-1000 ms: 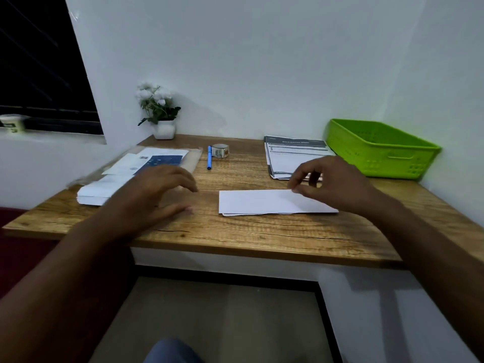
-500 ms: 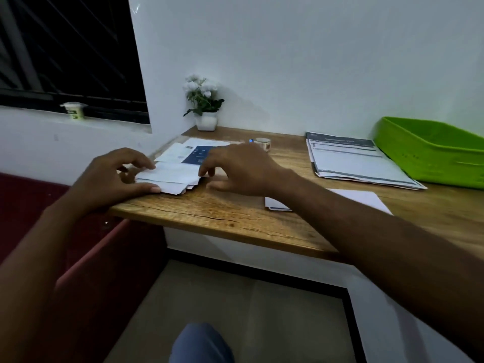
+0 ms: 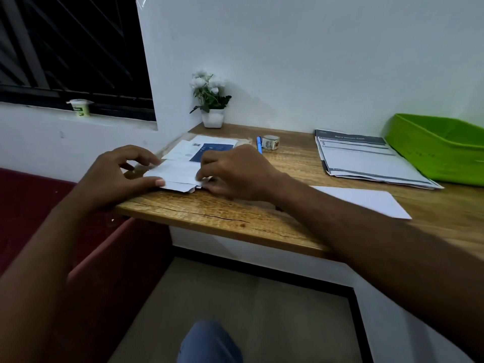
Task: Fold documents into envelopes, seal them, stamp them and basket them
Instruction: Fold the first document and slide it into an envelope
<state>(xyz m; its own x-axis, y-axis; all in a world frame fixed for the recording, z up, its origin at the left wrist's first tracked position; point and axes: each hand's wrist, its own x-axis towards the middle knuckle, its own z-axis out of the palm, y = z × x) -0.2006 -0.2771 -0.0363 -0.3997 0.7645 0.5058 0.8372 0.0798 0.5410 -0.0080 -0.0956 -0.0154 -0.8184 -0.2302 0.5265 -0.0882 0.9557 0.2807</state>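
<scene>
Wooden table (image 3: 235, 218) by a white wall. The envelope stack (image 3: 175, 174) sits at its left end, long axis left-right between our hands. Left hand (image 3: 115, 176) grips its left end and right hand (image 3: 235, 174) pinches its right. The folded document (image 3: 366, 200) lies well to the right, past our right forearm.

Home desk nook, wooden desk (image 3: 235, 218), barred window (image 3: 73, 48), potted flowers (image 3: 210, 100), papers (image 3: 361, 158), green basket (image 3: 440, 145)
</scene>
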